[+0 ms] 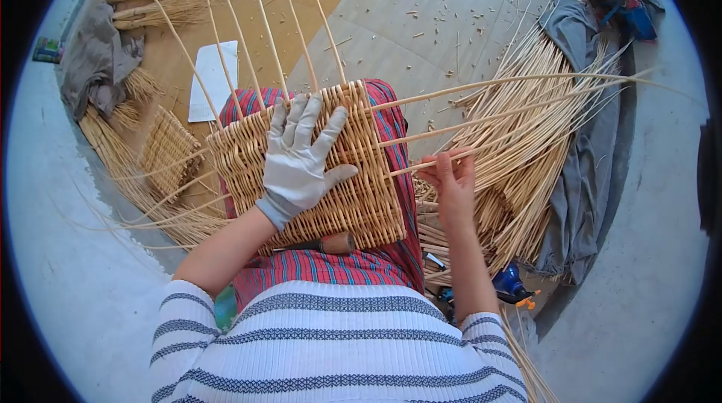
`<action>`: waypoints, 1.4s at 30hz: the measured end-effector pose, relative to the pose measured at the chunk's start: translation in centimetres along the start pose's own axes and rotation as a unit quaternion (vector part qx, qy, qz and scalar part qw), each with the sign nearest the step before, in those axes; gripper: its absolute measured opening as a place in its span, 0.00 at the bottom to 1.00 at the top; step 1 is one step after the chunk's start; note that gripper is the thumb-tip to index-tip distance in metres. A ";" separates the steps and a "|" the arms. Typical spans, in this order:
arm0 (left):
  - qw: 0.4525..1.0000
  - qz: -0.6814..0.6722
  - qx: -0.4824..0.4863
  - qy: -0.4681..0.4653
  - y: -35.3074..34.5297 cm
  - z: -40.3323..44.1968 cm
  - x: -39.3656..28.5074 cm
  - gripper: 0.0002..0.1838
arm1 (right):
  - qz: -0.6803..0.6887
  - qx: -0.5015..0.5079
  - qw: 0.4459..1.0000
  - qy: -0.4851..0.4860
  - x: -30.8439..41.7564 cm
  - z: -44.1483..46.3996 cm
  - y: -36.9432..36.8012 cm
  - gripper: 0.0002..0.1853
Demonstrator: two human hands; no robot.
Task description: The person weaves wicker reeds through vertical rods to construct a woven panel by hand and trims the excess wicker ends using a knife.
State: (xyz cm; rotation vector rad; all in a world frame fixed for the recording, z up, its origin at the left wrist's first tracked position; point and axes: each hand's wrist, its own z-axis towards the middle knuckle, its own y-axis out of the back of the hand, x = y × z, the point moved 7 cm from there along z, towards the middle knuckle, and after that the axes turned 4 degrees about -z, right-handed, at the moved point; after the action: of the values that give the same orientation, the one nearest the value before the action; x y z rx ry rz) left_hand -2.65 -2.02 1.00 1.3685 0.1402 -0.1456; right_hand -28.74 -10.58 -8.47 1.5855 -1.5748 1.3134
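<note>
A woven wicker panel (pixel 357 203) lies across my lap on a red striped cloth (pixel 331 271). Long bare stakes stick out from its far edge and from both sides. My left hand (pixel 297 151), in a white glove, rests flat on the weave with its fingers spread. Beyond the panel's right edge, my bare right hand (pixel 453 177) pinches one of the wicker stakes (pixel 410 169) that project to the right. A tool with a wooden handle (pixel 337 243) lies along the panel's near edge, partly covered.
A large heap of wicker rods (pixel 519 147) lies at right beside a grey cloth (pixel 583 200). Another woven piece (pixel 169 151) and rod bundles sit at left, near white paper (pixel 214 81). A blue spray bottle (pixel 511 282) stands near my right arm. Cut bits litter the floor.
</note>
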 end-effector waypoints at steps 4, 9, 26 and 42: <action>1.000 -0.014 -0.006 0.001 -0.3 0.4 -0.1 0.50 | -0.050 0.034 0.997 -0.039 -0.7 -2.5 -4.8 0.09; 0.999 -0.045 -0.031 -0.007 1.2 -0.4 -0.9 0.46 | 0.002 0.062 0.998 0.001 -1.1 -2.9 -5.0 0.08; 0.995 -0.073 -0.073 0.005 1.2 -1.4 -1.4 0.30 | -0.359 -0.114 0.917 -0.133 -14.1 1.5 13.4 0.18; 0.996 -0.054 -0.075 0.021 1.3 -1.5 -2.0 0.28 | 0.018 0.010 0.987 -0.157 -9.1 4.6 11.0 0.08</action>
State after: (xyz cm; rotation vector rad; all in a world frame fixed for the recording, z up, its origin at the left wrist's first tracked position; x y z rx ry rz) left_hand -4.36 -0.26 2.28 1.2152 0.2561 -0.1920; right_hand -36.56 -12.64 -21.09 1.8553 -1.7864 1.1422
